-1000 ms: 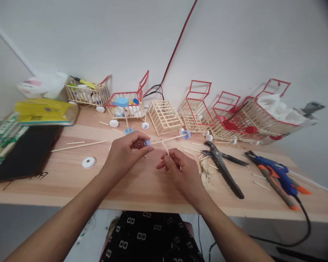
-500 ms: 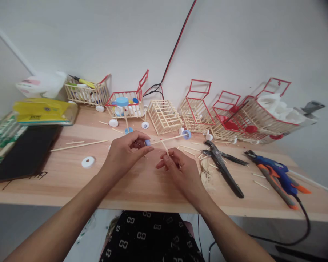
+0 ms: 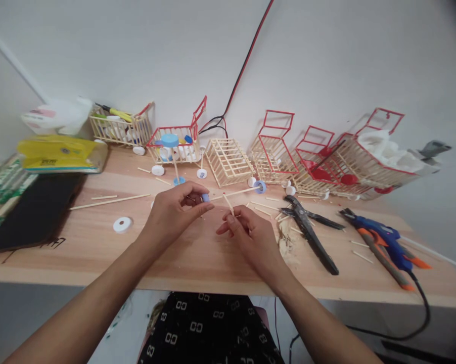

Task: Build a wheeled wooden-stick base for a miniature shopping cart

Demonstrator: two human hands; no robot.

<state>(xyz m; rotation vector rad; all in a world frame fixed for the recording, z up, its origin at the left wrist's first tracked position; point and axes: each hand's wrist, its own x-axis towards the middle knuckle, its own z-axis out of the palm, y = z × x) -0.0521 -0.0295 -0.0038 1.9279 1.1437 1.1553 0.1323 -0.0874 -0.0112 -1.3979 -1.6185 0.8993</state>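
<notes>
Between the thumb and fingers of my left hand is a blue bottle cap on one end of a thin wooden stick. A second blue cap sits on the stick's far end, to the right. My right hand pinches a short wooden stick, its reddish tip close to the long stick; whether they touch I cannot tell. Behind my left hand stands another pair of blue caps joined by an upright stick. A white cap with a hole lies left of my left hand.
Along the wall stand several stick-built carts, among them a plain stick basket and a red-rimmed cart. To the right lie black cutters, a blue glue gun and orange-handled pliers. A black board and yellow package are left.
</notes>
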